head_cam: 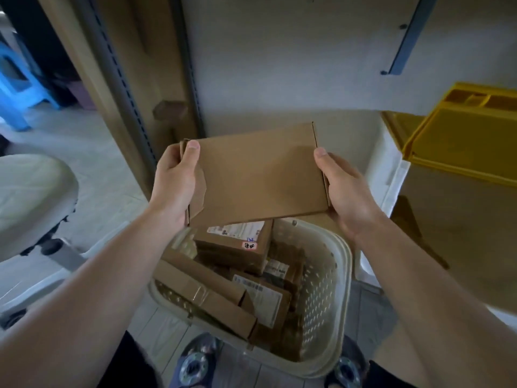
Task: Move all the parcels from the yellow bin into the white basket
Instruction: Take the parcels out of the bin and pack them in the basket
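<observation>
Several parcels (232,245) already lie piled in the white basket (333,289) on the floor. One flat cardboard parcel (257,175) is held above the basket's far rim, not yet released. The yellow bin (458,141) sits to the right on a counter (461,219); its contents cannot be seen, so the remainder is unknown. Left hand (174,177) and right hand (345,191) clamp opposite short edges, thumbs on top, forearms extended forward.

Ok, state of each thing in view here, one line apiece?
Flat cardboard parcel: held above the basket, closed.
Left hand: grips parcel's left edge.
Right hand: grips parcel's right edge.
White basket: on floor, holding several parcels.
Yellow bin: upper right, contents not visible.
</observation>
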